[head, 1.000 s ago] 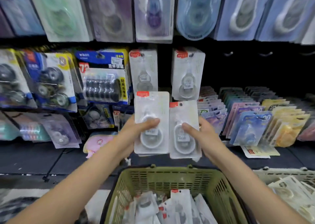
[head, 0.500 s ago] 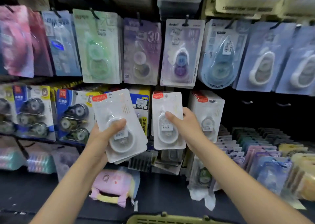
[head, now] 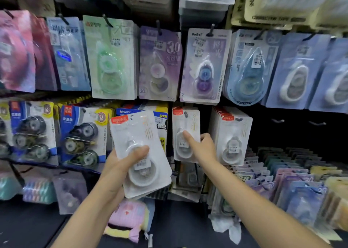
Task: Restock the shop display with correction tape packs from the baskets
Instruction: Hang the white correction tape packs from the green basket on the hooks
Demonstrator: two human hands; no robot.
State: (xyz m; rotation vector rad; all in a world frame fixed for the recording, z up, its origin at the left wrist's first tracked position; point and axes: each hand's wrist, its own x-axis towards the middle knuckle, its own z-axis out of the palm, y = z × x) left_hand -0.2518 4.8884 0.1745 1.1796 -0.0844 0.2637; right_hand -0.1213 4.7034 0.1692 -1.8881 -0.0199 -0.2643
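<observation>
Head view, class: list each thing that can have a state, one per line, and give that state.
Left hand: gripping a tilted stack of white packs.
Right hand: holding one white pack upright at its peg.
Hung white packs: full row on the peg.
Two hooks: bare.
Purple pack: hanging on its hook.
</observation>
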